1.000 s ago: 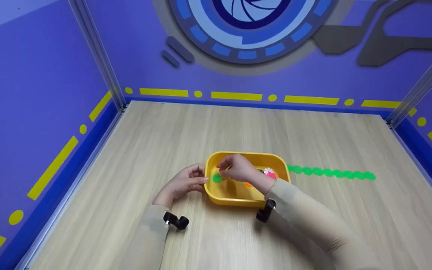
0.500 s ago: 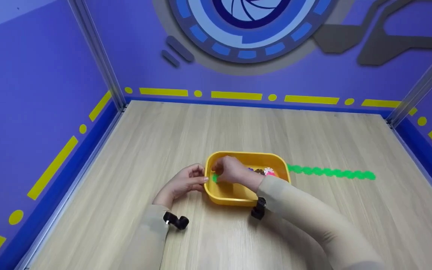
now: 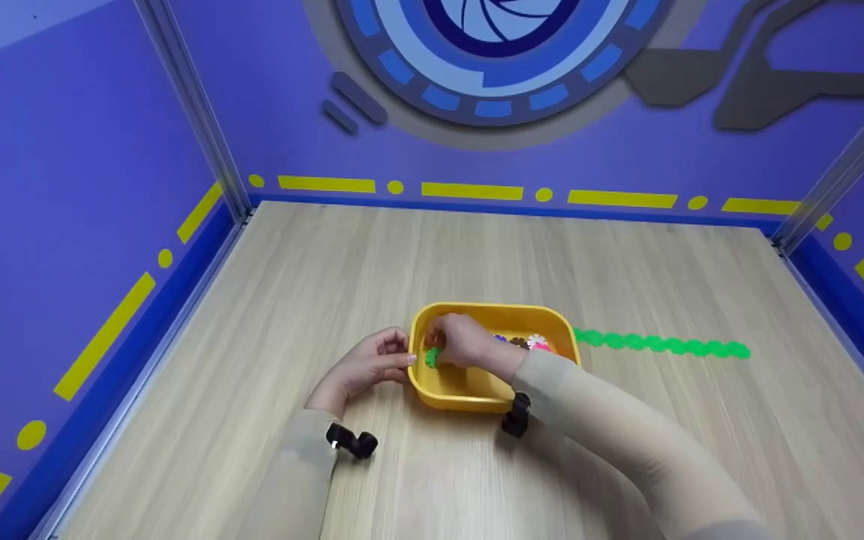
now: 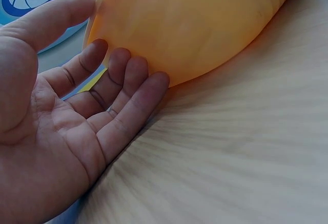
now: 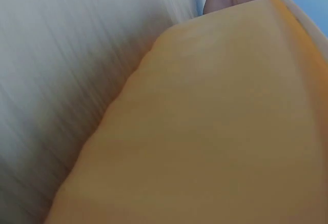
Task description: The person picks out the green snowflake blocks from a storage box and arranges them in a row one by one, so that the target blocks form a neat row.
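In the head view my right hand (image 3: 462,341) reaches down into a yellow plastic bin (image 3: 469,406). Its fingers pinch a green snowflake disc (image 3: 432,358) near the bin's left end; the fingertips are partly hidden by the hand. My left hand (image 3: 363,367) grips the bin's left end. The left wrist view shows that hand's thumb (image 4: 61,16) up at the rim and the fingertips against the outer wall (image 4: 200,34). In the right wrist view the bin's side (image 5: 205,121) fills most of the picture and hides the right hand.
Blue, brown, white and pink discs (image 3: 538,342) lie toward the bin's right end. A long row of green discs (image 3: 664,344) stretches over the wooden table (image 3: 342,255) from the bin to the right. Blue-purple panels (image 3: 64,195) stand around the table.
My right hand has moved slightly left and down onto the green disc, which now shows as a narrower piece at the fingers. My left hand and the bin have stayed put.
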`<state>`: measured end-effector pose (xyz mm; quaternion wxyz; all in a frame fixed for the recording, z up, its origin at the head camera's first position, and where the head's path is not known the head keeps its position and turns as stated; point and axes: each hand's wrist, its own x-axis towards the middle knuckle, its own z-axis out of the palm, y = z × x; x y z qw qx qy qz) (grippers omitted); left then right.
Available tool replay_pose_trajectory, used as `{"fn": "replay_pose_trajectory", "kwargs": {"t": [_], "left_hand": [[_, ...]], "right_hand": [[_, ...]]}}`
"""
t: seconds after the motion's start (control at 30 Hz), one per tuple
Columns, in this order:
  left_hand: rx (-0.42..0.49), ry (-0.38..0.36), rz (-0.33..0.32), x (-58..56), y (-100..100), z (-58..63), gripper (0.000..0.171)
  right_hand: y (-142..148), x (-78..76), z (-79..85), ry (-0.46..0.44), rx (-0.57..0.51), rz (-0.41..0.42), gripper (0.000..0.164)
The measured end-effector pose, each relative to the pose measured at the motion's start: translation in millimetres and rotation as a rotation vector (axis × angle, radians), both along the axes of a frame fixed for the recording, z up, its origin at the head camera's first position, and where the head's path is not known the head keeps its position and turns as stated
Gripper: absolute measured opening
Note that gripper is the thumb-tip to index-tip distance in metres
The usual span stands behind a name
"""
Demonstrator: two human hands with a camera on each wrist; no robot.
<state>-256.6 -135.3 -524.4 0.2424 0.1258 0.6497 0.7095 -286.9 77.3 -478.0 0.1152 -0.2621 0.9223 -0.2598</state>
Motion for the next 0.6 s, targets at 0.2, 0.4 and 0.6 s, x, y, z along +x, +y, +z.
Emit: {"fn": "replay_pose_trajectory", "kwargs": {"t": [0.2,0.4,0.6], "left_hand": [[0.007,-0.003,-0.001,-0.4,0,0.7,0.017],[0.008,-0.006,0.002,-0.4,0,0.2,0.018],[-0.007,-0.009,0.015,0.1,0,-0.2,0.019]], "right_hand": [[4,2.0,5.9,-0.041,0.013,-0.015,0.014],[14,4.8,14.7,-0.113,-0.023,-0.024,0.013],[27,8.1,22.5,-0.199,-0.052,-0.083,0.012]]}}
